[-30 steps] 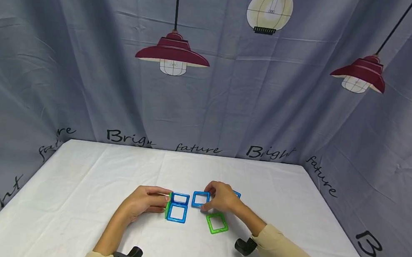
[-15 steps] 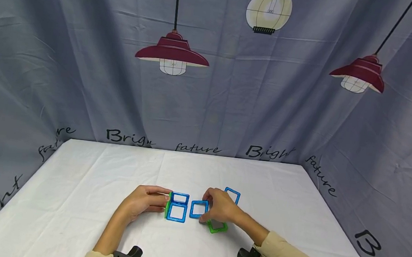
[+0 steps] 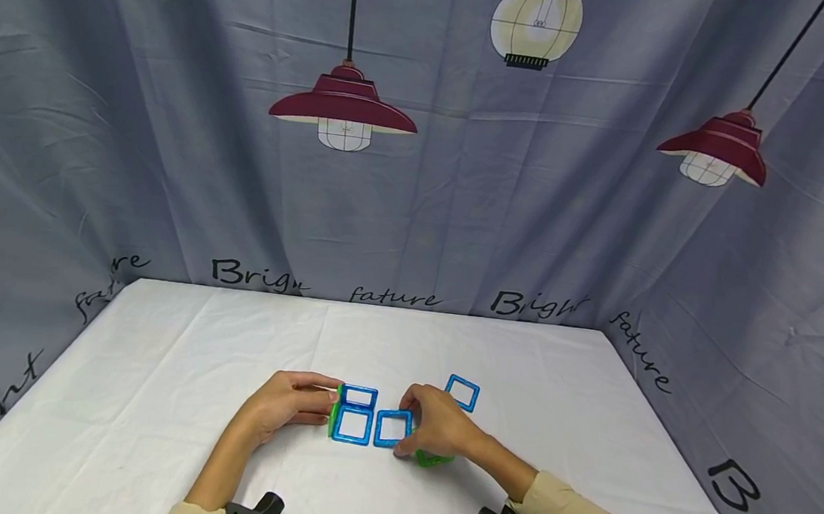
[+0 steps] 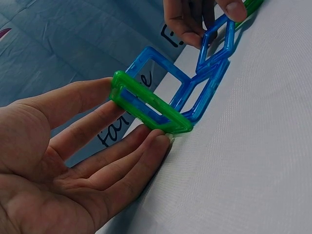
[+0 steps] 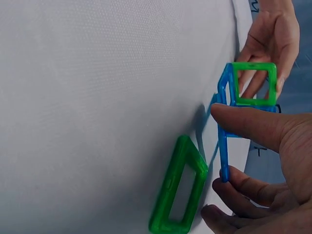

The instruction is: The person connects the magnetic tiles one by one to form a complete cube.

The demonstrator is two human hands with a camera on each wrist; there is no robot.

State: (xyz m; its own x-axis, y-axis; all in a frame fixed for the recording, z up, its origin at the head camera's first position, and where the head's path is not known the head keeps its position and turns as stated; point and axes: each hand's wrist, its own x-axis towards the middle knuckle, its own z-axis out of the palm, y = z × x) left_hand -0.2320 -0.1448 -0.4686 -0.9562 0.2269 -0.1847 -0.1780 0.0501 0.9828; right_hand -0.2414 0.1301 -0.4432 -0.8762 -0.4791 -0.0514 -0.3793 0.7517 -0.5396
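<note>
Blue frame (image 3: 378,428) pinched, my right hand (image 3: 440,422) seems mid-join; left hand (image 3: 285,401), spread, braces the green frame (image 5: 256,65). Edges probably need aligning next.

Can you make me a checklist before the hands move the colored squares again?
1. Left hand touching the upright green square: ok.
2. Right hand has a grip on a blue square: ok, pinched.
3. Back blue square standing: ok.
4. Pinched square touching the flat blue square: cannot tell; the head view shows a thin gap, but the left wrist view overlaps them.
5. Loose green square fully visible from above: not ok, partly hidden by the right hand.
</note>
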